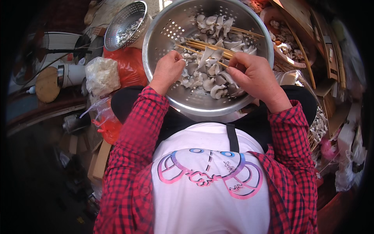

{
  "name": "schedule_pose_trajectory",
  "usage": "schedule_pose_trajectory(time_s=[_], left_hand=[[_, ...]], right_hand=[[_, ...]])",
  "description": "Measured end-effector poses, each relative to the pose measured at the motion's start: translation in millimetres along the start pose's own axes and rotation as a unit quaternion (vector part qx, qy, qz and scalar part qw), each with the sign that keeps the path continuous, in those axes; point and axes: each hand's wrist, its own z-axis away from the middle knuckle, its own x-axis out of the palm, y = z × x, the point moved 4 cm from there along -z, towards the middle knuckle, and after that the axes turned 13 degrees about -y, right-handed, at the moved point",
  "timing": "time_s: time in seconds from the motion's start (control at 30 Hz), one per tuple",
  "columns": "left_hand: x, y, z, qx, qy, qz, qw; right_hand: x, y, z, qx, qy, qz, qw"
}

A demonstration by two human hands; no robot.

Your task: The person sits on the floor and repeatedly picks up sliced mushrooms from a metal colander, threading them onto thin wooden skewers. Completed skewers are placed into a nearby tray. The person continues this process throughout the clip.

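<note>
A large steel colander [201, 103] with loose grey oyster mushroom pieces [195, 80] sits before me. My right hand [254, 76] pinches a bamboo skewer [190, 50] near its right end, and a mushroom piece [211, 57] is threaded on it close to my fingers. The skewer's other end points up and left. At the colander's left side, my left hand [169, 70] has thumb and forefinger together, with a small pale bit at the tips that looks like mushroom. Several bare skewers [204, 45] lie across the pile. Behind them are loaded mushroom skewers [216, 25].
A smaller steel colander [125, 26] with pale pieces stands tilted at upper left, above a red plastic bag [130, 64]. Beside that is a clear bag of pale stuff [102, 76]. A basin [289, 61] with mushroom clusters is at upper right; more loaded skewers [318, 125] lie below.
</note>
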Motion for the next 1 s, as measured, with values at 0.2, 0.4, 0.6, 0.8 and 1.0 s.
schedule_pose_trajectory(time_s=[0.2, 0.4, 0.6, 0.8, 1.0], left_hand=[[-15, -3, 16, 0.081, 0.034, 0.533, 0.842], [-14, -5, 15, 0.11, 0.017, 0.587, 0.802], [-14, -8, 9, 0.086, 0.096, 0.669, 0.732], [-15, 1, 12, 0.091, 0.117, 0.688, 0.71], [-9, 2, 12, 0.085, 0.111, 0.725, 0.675]], right_hand=[[4, -3, -1, 0.015, -0.023, -0.033, 0.999], [6, -2, 0, 0.012, -0.026, -0.055, 0.998], [1, -7, 1, 0.033, -0.034, -0.061, 0.997], [2, -8, 2, 0.02, -0.04, -0.06, 0.997], [0, -11, 2, 0.03, -0.03, -0.044, 0.998]])
